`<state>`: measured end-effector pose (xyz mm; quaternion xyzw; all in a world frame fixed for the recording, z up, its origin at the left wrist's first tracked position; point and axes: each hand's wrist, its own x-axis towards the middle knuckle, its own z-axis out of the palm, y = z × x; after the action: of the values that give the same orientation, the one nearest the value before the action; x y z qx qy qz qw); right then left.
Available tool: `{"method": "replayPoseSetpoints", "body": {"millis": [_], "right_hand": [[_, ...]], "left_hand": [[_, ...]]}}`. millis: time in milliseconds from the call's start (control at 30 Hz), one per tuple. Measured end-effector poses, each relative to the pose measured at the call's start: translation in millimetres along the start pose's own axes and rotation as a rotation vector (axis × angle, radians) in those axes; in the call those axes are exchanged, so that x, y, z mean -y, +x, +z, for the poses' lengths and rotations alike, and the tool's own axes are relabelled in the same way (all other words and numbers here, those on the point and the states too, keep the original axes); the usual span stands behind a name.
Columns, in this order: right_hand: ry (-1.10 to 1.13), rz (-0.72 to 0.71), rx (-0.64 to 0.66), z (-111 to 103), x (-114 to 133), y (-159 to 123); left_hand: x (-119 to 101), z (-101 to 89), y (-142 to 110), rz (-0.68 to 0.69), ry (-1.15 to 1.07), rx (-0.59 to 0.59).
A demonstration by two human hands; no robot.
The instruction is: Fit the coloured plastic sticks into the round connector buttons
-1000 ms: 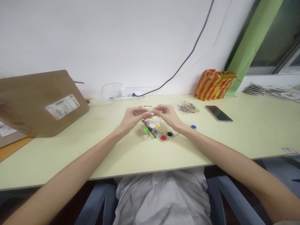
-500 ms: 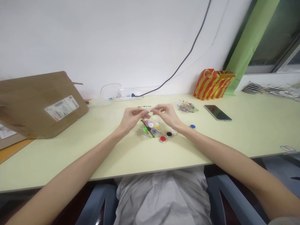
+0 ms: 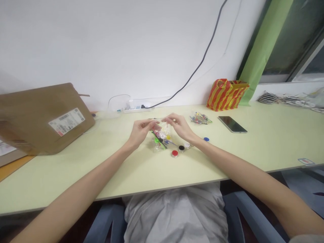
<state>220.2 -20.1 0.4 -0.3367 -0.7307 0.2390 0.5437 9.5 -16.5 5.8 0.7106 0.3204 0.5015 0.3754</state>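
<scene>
My left hand (image 3: 141, 131) is closed in a pinch above the middle of the table, on the upper edge of a clear plastic bag (image 3: 165, 127). Close by on the other side, my right hand (image 3: 180, 127) also pinches the bag, its fingers bent downward. Under both hands lies a pile of small plastic parts, with a bright green piece (image 3: 157, 140) and dark sticks among them. Just right of the pile sit a red round cap (image 3: 174, 154), a black round cap (image 3: 181, 148) and a white one (image 3: 187, 145). A thin dark stick lies behind my left fingertips, partly hidden.
A cardboard box (image 3: 37, 118) stands at the left. Farther back are a power strip (image 3: 138, 108), a bag of small coloured parts (image 3: 200, 118) and a red-yellow striped bag (image 3: 226, 96). A phone (image 3: 232, 124) and a blue cap (image 3: 206, 139) lie to the right.
The clear bag shows more plainly between my hands, and my right fingers have dipped a little. The whole view has shifted slightly; the things on the table stay in place.
</scene>
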Motion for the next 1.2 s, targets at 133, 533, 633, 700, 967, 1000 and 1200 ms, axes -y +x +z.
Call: {"method": "replayPoseSetpoints", "body": {"millis": [133, 533, 633, 700, 967, 1000, 1200], "right_hand": [[0.029, 0.058, 0.093, 1.4, 3.1, -3.0], [0.132, 0.235, 0.290, 4.9, 3.7, -5.8], [0.156, 0.196, 0.243, -1.3, 1.5, -1.4], [0.167, 0.184, 0.220, -8.0, -2.7, 2.3], [0.080, 0.202, 0.169, -55.3, -21.1, 23.7], [0.061, 0.192, 0.151, -64.1, -21.5, 26.3], [-0.205, 0.082, -0.060, -131.9, -37.5, 32.3]], "left_hand": [[5.0, -5.3, 1.8, 0.011, -0.032, -0.087], [9.9, -9.6, 6.0, -0.021, -0.121, -0.291], [9.0, -11.4, 6.9, -0.035, -0.108, -0.284], [6.7, -12.2, 6.6, -0.044, -0.083, -0.245], [0.6, -12.5, 4.6, -0.064, 0.014, -0.165], [0.5, -12.8, 4.6, -0.073, 0.023, -0.161], [2.5, -14.3, 4.6, -0.110, 0.060, -0.137]]}}
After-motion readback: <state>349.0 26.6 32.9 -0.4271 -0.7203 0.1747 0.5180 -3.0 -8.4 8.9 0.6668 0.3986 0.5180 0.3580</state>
